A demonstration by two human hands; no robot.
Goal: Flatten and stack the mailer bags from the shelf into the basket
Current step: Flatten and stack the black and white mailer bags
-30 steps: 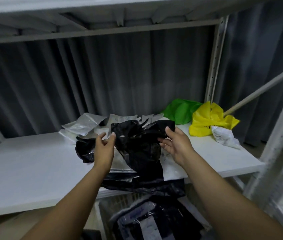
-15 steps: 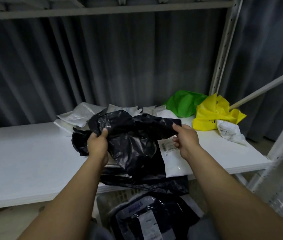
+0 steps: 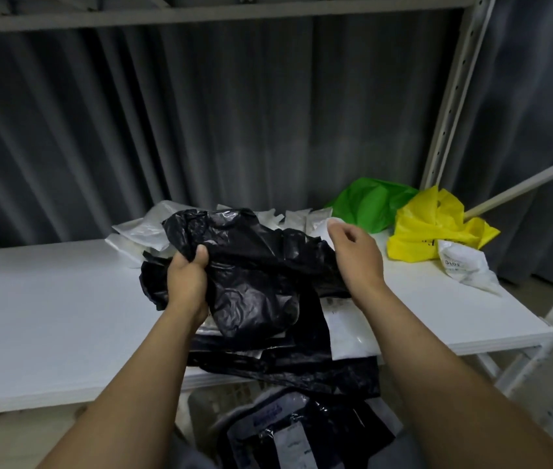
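On the left half of the shelf (image 3: 48,316) the white board lies bare from the back curtain to the front edge, giving open room there. Toward the middle, crumpled pale bags (image 3: 143,231) sit at the back, partly hidden behind a black bag (image 3: 254,265) lifted off the pile. The left grip (image 3: 188,282) is clamped on that bag's left part, thumb on top. More black film (image 3: 285,367) droops over the front edge, above a basket (image 3: 200,406) whose walls are mostly hidden and cut off below. The right grip (image 3: 358,255) hovers at the bag's right edge, fingers loosely curled round nothing seen; whether its palm touches is hidden. Further right lie a green bag (image 3: 366,204), a yellow bag (image 3: 427,228) and a white bag (image 3: 464,265) near the shelf's right edge.
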